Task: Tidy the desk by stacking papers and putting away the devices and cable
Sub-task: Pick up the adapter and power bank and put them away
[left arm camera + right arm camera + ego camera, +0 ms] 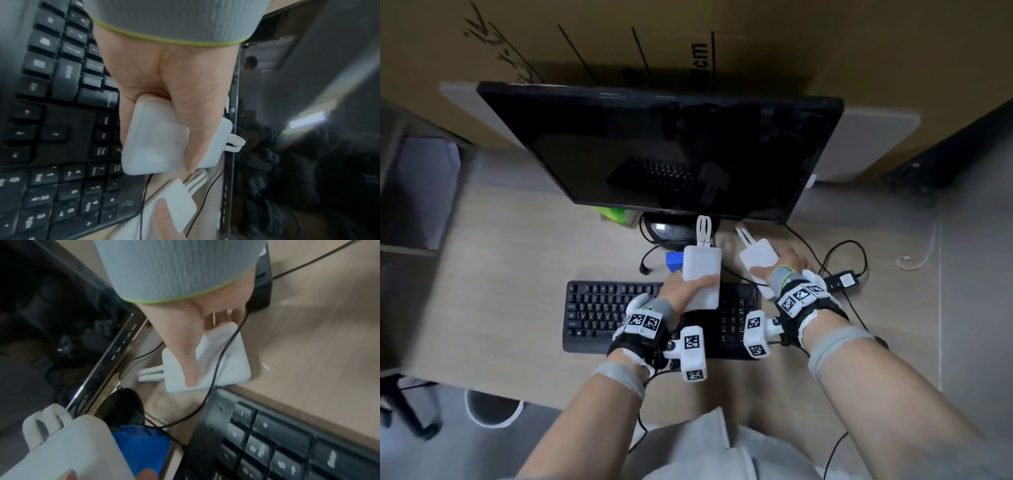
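Two white power banks, each with short white cable loops at the far end, are held over the desk. My left hand point(690, 289) grips one power bank point(702, 277) above the keyboard's right part; the left wrist view shows thumb and fingers wrapped round this power bank point(162, 139). My right hand point(777, 270) grips the second power bank point(758, 262), tilted, just right of the first; in the right wrist view my thumb lies across that bank point(222, 363) and a thin black cable point(222, 356) crosses it. No papers show in any view.
A black keyboard point(599, 308) lies in front of a black monitor point(664, 147) on the wooden desk point(500, 274). A blue object point(674, 262) and the monitor base sit behind the keyboard. Black cables and a small black adapter point(842, 281) lie at right.
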`<control>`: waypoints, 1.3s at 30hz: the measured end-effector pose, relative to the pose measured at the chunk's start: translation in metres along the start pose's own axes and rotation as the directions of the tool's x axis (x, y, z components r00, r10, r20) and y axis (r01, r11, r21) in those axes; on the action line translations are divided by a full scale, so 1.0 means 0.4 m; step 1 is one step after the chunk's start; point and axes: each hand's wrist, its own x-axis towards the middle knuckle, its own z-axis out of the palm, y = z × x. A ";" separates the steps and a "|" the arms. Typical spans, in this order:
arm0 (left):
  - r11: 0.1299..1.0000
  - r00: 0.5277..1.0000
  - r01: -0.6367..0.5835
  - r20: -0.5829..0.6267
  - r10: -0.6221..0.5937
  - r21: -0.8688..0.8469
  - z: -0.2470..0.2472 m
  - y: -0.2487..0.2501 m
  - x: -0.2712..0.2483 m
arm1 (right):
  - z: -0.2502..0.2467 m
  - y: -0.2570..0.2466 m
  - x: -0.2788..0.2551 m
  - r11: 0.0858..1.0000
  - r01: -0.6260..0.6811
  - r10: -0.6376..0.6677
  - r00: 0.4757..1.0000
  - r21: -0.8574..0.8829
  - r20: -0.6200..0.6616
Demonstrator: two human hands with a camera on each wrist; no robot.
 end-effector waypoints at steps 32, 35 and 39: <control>0.905 0.978 -0.203 -0.126 0.167 -0.375 -0.144 -0.066 -0.202 | -0.018 -0.105 -0.447 0.636 0.487 -0.584 0.811 0.598 -0.039; 0.885 0.970 -0.232 -0.023 0.244 -0.403 -0.167 -0.053 -0.224 | 0.008 -0.140 -0.480 0.652 0.432 -0.599 0.798 0.624 0.073; 0.875 0.955 -0.276 -0.008 0.298 -0.398 -0.210 -0.049 -0.231 | 0.088 -0.199 -0.499 0.704 0.497 -0.620 0.778 0.507 0.100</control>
